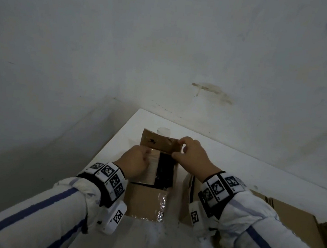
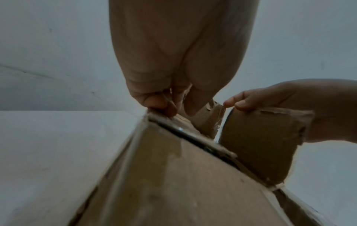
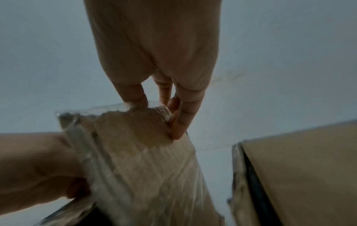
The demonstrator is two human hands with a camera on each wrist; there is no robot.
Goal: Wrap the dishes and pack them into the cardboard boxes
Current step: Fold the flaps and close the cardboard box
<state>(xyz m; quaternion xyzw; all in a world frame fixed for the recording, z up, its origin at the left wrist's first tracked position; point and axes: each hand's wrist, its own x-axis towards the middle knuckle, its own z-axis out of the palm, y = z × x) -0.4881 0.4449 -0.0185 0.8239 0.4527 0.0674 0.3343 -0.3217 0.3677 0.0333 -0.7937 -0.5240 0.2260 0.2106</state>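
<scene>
Box flaps in both hands, opening between them

Box (image 1: 154,171) stands on the white worktop (image 1: 234,171), close in front of the person and near the worktop's far left corner. Its top is partly open: a dark gap shows inside, and what fills it cannot be made out. Taken from the box, the far flap (image 1: 159,142) stands tilted up at the far edge, a near flap (image 1: 144,201) with crinkled tape lies folded out towards the person, and a side flap (image 1: 151,168) lies over the left half of the opening.

The left hand (image 1: 135,162) sits at the box's left side, fingers curled; in the left wrist view its fingertips (image 2: 166,107) pinch a flap edge at the corner. The right hand (image 1: 190,157) is at the far right corner, thumb and fingers closed on the far flap's end; the right wrist view shows its fingers (image 3: 179,120) clamped on a taped, torn flap corner.

The opening's long axis runs from the person away towards the wall, and it lies between the two hands, a little nearer the right one. My judgement is that the flaps are being worked, either closed over or spread apart; which, I cannot tell. Either way, the move turns on the far flap hinging along the box's far edge, so the right hand would swing it across that axis while the left steadies the side.

A second box (image 1: 188,199) stands just right of the first, under the right wrist, and flat cardboard (image 1: 294,216) lies further right.
</scene>
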